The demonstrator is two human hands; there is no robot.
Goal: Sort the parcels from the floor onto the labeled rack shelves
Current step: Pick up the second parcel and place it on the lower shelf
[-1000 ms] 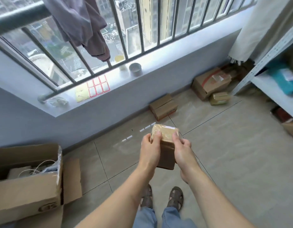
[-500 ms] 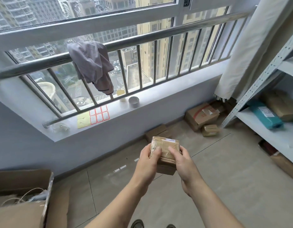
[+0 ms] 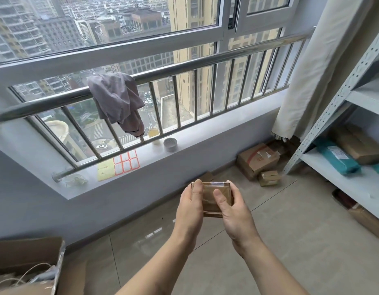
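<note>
I hold a small brown cardboard parcel (image 3: 210, 195), wrapped in clear tape, in front of me at chest height. My left hand (image 3: 189, 206) grips its left side with the thumb on top. My right hand (image 3: 233, 211) grips its right side, thumb pressed on the top face. The grey metal rack (image 3: 333, 116) stands at the right; its shelf (image 3: 350, 182) bears a teal parcel (image 3: 336, 156) and a brown one (image 3: 358, 143). On the floor by the wall lie a large brown box (image 3: 256, 159) and a small parcel (image 3: 268, 177).
An open cardboard box (image 3: 25, 267) with string sits at the lower left. A window sill (image 3: 184, 143) with labels and a tin runs across the back, a railing with a grey cloth (image 3: 118, 101) above it. A curtain (image 3: 312, 71) hangs beside the rack. More boxes lie under the rack (image 3: 367, 218).
My view has risen from the floor toward the window and rack. The parcel has been turned flatter in both hands and sits higher against the wall.
</note>
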